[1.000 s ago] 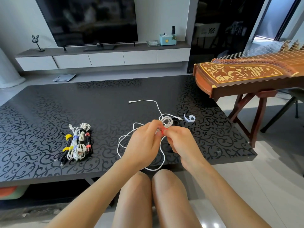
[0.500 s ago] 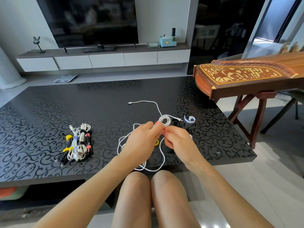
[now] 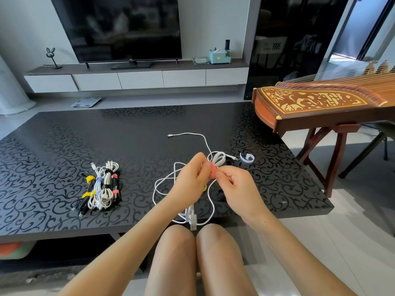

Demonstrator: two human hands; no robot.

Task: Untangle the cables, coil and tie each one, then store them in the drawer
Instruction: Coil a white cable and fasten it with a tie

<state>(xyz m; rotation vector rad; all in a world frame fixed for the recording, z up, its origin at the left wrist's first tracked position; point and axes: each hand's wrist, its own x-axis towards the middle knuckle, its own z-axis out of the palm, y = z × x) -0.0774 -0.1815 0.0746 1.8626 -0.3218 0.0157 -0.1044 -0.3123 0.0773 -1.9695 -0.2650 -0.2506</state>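
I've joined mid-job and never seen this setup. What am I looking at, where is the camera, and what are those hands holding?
There is no machine here: these are a person's bare hands, filmed by one wide camera worn on the head, looking forward and down. The left hand holds a coiled white cable above the dark table. The right hand pinches a pink tie at the coil. More white cable lies loose on the table beneath the hands. To the left lies a bundle of tied cables. A spare white strap lies right of the coil.

A wooden zither (image 3: 320,101) stands beside the patterned table (image 3: 64,146), television (image 3: 119,28) beyond.
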